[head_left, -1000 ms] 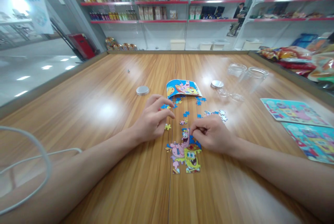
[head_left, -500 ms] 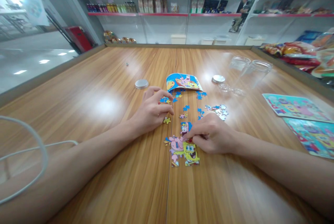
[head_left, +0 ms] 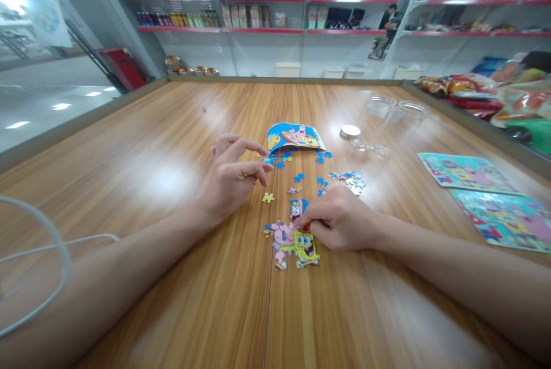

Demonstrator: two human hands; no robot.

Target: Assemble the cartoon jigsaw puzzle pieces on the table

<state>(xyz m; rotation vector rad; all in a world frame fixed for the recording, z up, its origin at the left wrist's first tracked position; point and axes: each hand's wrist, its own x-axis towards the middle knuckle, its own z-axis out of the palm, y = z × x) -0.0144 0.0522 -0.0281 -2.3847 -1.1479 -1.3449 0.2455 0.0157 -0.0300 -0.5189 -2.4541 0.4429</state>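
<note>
My left hand (head_left: 235, 179) hovers left of the loose puzzle pieces (head_left: 282, 158), its thumb and index finger apart near a light-blue piece; whether they touch it I cannot tell. A yellow-green piece (head_left: 267, 198) lies just below that hand. My right hand (head_left: 344, 217) is closed, index fingertip and thumb at the right side of the partly joined jigsaw puzzle (head_left: 283, 235), with pink and yellow cartoon figures. Its fingers hide part of the piece they grip there. A curved picture card (head_left: 296, 136) stands behind the loose pieces.
More pieces (head_left: 356, 179) lie beyond my right hand. Two clear jars (head_left: 408, 122) and a silver lid (head_left: 350, 131) are at the back right. Two picture sheets (head_left: 471, 173) lie on the right. A white cable (head_left: 64, 265) loops at the left. Shelves line the back; a person sits there.
My left hand has drawn back slightly to the left, now covering the silver lid there. My right hand stays at the jigsaw. The whole view has shifted a little.
</note>
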